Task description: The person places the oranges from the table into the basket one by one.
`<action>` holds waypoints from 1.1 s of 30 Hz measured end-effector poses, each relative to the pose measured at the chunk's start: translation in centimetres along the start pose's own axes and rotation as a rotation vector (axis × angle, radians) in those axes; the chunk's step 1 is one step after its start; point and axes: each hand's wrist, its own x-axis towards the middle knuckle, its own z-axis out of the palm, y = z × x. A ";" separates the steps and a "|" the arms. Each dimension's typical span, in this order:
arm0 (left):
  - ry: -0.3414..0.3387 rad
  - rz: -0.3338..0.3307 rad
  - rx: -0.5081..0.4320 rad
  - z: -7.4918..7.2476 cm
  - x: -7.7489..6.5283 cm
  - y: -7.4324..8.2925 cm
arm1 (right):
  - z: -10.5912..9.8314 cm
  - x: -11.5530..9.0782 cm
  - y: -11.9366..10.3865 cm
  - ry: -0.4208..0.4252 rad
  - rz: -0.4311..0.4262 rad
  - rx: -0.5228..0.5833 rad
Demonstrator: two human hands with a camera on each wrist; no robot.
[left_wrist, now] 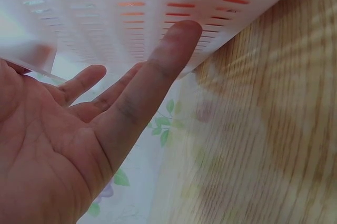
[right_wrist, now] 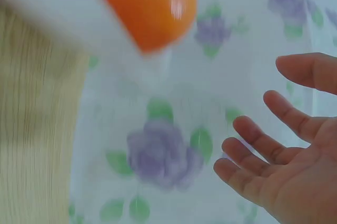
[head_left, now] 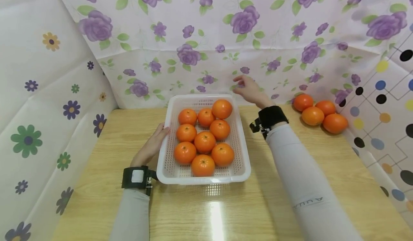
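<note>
Around the white basket point(head_left: 203, 180), a hand could pass over the tabletop point(head_left: 180, 216) at six o'clock, while the flowered backdrop point(head_left: 219, 29) bars twelve, the left hand point(head_left: 152, 145) nine and the right sleeve point(head_left: 303, 169) four.

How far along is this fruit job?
Seemingly done: nine orange fruits sit inside the white basket. In hand: the left hand holds the basket's side; the right hand holds nothing. Perhaps remaining: four loose fruits on the table.

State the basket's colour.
The basket is white; it shows best in the head view.
</note>
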 end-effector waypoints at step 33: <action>-0.009 0.008 -0.049 -0.2 0.1 -0.2 | -12.3 -5.8 14.3 0.171 0.234 -0.173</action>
